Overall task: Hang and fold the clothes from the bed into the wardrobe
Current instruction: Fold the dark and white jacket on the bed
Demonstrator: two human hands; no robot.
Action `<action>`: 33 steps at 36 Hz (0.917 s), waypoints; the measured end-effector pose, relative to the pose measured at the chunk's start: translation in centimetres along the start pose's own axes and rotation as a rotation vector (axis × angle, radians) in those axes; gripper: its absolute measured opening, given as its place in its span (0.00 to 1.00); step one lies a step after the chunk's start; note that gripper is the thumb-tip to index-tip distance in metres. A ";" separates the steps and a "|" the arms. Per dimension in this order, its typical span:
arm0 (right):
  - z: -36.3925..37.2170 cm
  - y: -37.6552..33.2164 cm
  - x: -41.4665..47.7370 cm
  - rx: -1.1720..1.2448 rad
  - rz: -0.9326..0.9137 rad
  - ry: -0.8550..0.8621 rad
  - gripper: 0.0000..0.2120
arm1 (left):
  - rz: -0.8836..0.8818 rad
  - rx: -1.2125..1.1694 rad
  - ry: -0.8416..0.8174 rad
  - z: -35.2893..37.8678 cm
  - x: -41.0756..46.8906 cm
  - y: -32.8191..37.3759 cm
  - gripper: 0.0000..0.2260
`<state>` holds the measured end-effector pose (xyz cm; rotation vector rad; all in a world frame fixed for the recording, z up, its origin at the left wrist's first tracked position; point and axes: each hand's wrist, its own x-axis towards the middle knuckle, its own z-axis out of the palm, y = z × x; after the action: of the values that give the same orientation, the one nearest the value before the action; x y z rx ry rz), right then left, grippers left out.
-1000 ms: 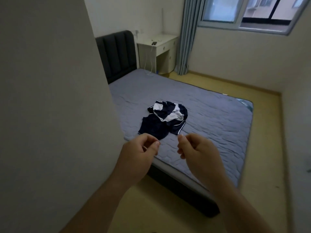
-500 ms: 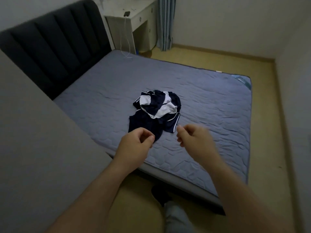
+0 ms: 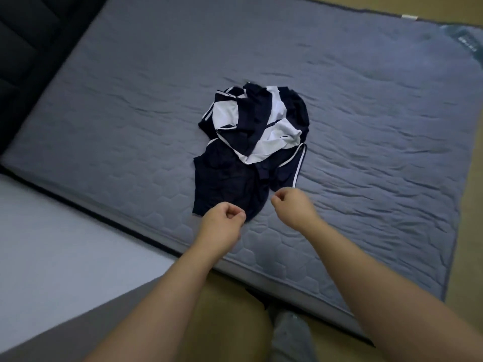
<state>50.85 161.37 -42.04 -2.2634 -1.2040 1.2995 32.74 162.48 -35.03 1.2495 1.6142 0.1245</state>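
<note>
A crumpled pile of navy and white clothes (image 3: 251, 142) lies in the middle of the grey quilted mattress (image 3: 130, 100). A dark navy piece spreads toward the near edge, and a navy and white striped top is bunched on it. My left hand (image 3: 222, 223) hovers over the near corner of the navy piece, fingers curled in with the thumb against them, holding nothing. Just past the pile's near right edge, my right hand (image 3: 292, 205) is curled the same way and empty.
A dark padded headboard (image 3: 23, 61) stands at the upper left. A pale flat panel (image 3: 52, 244) fills the lower left beside the bed. Tan floor (image 3: 470, 231) runs along the right side. My grey trouser leg (image 3: 290, 335) shows at the bottom by the bed edge.
I have come closer to the bed and the view has tilted down. Both hands have moved forward to the near edge of the clothes pile, still curled and empty.
</note>
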 end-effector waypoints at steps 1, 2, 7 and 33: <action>0.8 0.0 1.9 -0.028 -0.005 -0.021 0.11 | -0.028 -0.012 -0.004 0.0 1.5 -0.4 0.04; 1.5 0.0 3.8 -0.052 -0.009 -0.041 0.11 | -0.058 -0.024 -0.007 0.0 2.8 -1.0 0.04; 5.1 0.5 12.3 -0.197 -0.020 -0.121 0.13 | -0.181 -0.093 -0.007 0.0 8.3 -4.0 0.06; 12.3 -1.2 28.6 -0.759 -0.234 0.025 0.16 | -0.358 -0.243 0.014 -0.3 14.7 -12.6 0.05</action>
<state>47.46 182.06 -65.13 -2.4581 -2.1501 0.7949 25.60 168.12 -52.16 0.7645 1.7509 0.1009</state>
